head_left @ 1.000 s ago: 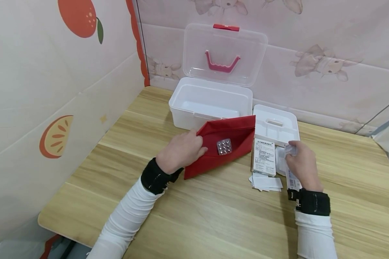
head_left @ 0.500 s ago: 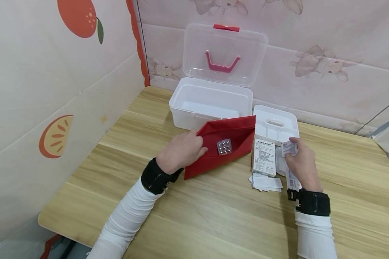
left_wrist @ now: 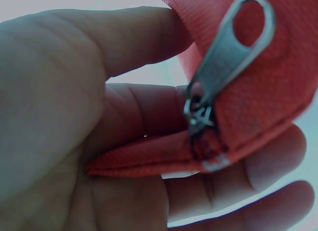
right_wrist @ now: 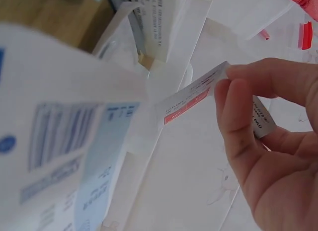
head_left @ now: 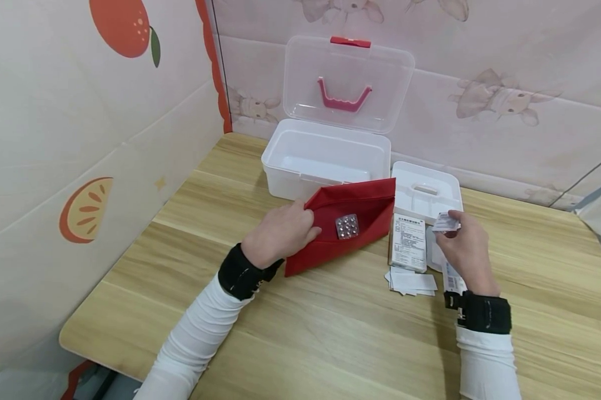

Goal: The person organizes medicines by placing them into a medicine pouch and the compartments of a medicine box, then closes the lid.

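Note:
My left hand (head_left: 280, 230) grips the left edge of a red zip pouch (head_left: 372, 214), which gapes toward me. The left wrist view shows its fabric between thumb and fingers, with a metal zip pull (left_wrist: 233, 54) hanging beside them. A small silver blister pack (head_left: 347, 226) lies on the red fabric at the pouch's mouth. My right hand (head_left: 467, 250) pinches a small printed pad sachet (head_left: 446, 222) between thumb and fingertips, above the items at the right. In the right wrist view, the sachet (right_wrist: 191, 94) is bent, with a red band and the word "PAD".
Behind the pouch stands a white box (head_left: 280, 180), its clear lid (head_left: 305, 72) raised. A white tray insert (head_left: 450, 191) lies right of it. Nearer are a printed carton (head_left: 407, 244), white cards (head_left: 415, 283) and a barcoded package (head_left: 452, 280) partly under my right hand.
The right hand has lifted the sachet slightly and tilted it, so its printed face shows more. The left hand and pouch have stayed still.

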The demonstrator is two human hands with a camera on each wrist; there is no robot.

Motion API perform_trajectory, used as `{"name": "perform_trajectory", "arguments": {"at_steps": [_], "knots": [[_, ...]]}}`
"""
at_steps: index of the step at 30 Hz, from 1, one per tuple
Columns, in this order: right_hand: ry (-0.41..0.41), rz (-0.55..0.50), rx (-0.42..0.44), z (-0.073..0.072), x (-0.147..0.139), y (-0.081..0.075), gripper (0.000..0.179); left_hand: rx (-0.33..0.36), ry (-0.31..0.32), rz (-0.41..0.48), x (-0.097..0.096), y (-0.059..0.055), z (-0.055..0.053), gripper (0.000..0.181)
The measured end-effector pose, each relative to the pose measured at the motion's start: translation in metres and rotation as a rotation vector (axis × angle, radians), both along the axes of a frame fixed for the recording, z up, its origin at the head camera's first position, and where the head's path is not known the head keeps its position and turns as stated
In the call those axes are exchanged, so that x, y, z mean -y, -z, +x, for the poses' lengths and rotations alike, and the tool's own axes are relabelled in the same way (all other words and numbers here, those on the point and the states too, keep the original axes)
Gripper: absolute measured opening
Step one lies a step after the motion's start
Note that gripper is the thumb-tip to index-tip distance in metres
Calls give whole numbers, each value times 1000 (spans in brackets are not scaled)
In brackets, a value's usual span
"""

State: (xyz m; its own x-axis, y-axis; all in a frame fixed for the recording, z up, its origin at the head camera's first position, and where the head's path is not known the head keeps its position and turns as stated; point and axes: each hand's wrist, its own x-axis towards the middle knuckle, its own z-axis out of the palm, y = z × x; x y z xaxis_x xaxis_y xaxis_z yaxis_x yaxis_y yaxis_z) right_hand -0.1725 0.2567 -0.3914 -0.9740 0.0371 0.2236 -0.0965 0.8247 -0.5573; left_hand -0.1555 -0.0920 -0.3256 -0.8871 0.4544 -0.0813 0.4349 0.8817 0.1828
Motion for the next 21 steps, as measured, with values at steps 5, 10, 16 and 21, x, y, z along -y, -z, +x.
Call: {"name": "perform_trajectory", "arguments": {"at_steps": [5, 10, 16, 21], "knots": [[-18, -4, -57, 0, 3, -1, 47, -4, 2, 1, 0, 0, 0, 26], [-25, -1, -131, 0, 5, -1, 32, -5, 4, 4, 0, 0, 0, 26], [-45, 7, -122, 1, 5, 1, 30, -2, 6, 6, 0, 0, 0, 26], [-78, 37, -49, 1, 5, 2, 33, 4, 4, 3, 0, 0, 0, 26]]}}
